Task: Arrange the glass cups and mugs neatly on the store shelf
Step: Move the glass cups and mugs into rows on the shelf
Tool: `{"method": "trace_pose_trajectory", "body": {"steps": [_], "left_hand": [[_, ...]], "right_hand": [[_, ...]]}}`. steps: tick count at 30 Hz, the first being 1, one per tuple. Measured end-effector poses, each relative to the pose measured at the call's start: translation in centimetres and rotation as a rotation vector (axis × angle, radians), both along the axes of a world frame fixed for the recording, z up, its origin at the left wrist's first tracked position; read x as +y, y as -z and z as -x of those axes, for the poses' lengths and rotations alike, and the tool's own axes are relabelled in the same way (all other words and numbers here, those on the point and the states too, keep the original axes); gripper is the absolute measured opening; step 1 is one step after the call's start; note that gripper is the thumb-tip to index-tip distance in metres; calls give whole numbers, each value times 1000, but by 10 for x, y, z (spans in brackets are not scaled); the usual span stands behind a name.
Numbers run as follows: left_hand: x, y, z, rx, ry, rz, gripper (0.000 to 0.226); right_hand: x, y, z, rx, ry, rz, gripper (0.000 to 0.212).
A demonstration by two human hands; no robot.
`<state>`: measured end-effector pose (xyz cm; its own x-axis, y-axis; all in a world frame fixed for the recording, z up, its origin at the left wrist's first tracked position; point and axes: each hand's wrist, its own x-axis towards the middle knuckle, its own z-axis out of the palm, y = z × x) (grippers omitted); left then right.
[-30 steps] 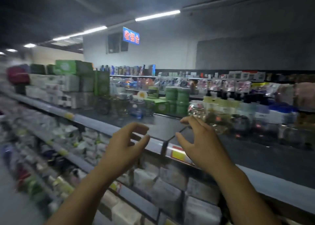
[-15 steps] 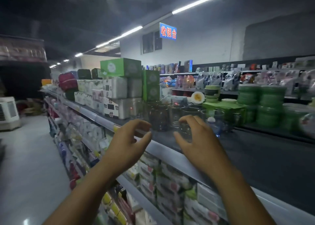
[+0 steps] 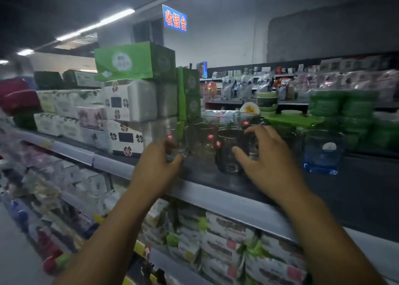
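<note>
Both hands reached the shelf (image 3: pixel 216 200) since 0.5 s ago: left hand (image 3: pixel 156 170) grip curled round end glass (image 3: pixel 176 138), right hand (image 3: pixel 269 163) grip round mid glass (image 3: pixel 253 149), both upright in packed row near front edge; judged risk: lifting clinks or topples neighbour glasses (image 3: pixel 204 143).

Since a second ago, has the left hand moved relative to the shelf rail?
Yes: forward. The left hand crossed the shelf rail and now curls round the leftmost glass.
</note>
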<state>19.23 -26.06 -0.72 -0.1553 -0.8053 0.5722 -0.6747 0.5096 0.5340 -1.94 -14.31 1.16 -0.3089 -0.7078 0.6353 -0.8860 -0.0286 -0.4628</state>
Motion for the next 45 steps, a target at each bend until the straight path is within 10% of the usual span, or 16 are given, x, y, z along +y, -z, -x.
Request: {"method": "trace_pose_trajectory", "body": {"steps": [11, 21, 34, 45], "left_hand": [[-68, -2, -4, -29, 82, 68, 55], [-69, 9, 5, -104, -44, 135, 81], [-63, 27, -4, 351, 56, 297, 41], [-65, 20, -2, 173, -7, 247, 81]], "right_hand": [[-34, 14, -48, -173, 325, -72, 93], [-34, 15, -47, -296, 248, -80, 64], [-34, 19, -53, -177, 372, -61, 106], [-34, 18, -50, -226, 258, -26, 93]]}}
